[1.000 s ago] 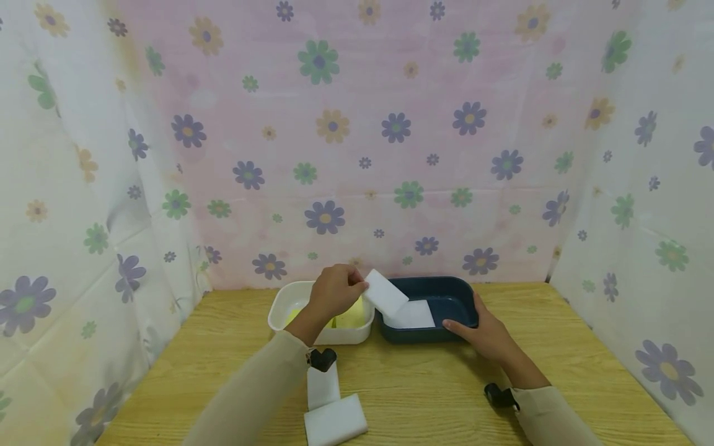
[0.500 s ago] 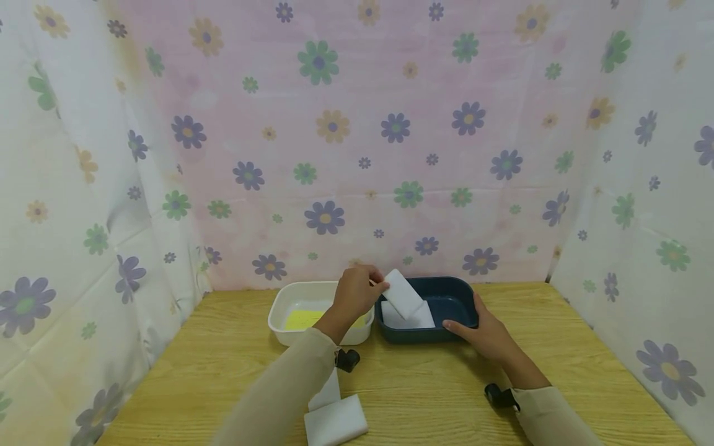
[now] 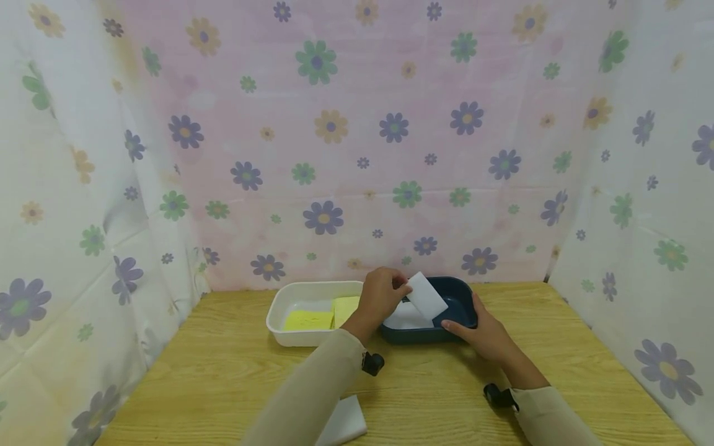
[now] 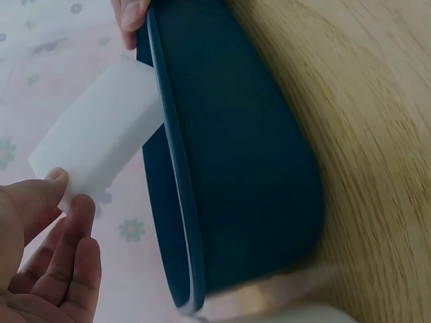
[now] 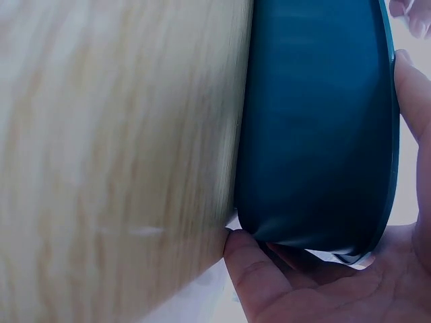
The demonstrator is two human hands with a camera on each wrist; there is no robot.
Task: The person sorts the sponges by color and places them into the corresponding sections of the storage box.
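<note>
My left hand (image 3: 380,296) pinches a white sponge block (image 3: 427,296) by one corner between thumb and fingertips. The block is tilted over the dark blue bin (image 3: 415,336), its lower end inside the rim. In the left wrist view the block (image 4: 101,128) slants down past the rim, and the other fingers are loosely bent. Another white sponge block (image 3: 408,318) lies in the bin's left part, partly covered by the held one. My right hand (image 3: 485,329) grips the bin's right end, thumb along the front rim; the right wrist view has its fingers round the end wall (image 5: 310,134).
Left of the blue bin stands a white bin (image 3: 290,337), with a bright yellow sponge (image 3: 308,320) and a paler yellow one (image 3: 344,305) inside. A white block (image 3: 347,421) lies on the wooden table (image 3: 435,396) near the front, partly behind my left sleeve. Flowered cloth (image 3: 357,186) hangs behind.
My left hand has carried the white sponge block rightward, from between the two bins to over the blue bin's middle. The right hand has kept its hold on the bin.
</note>
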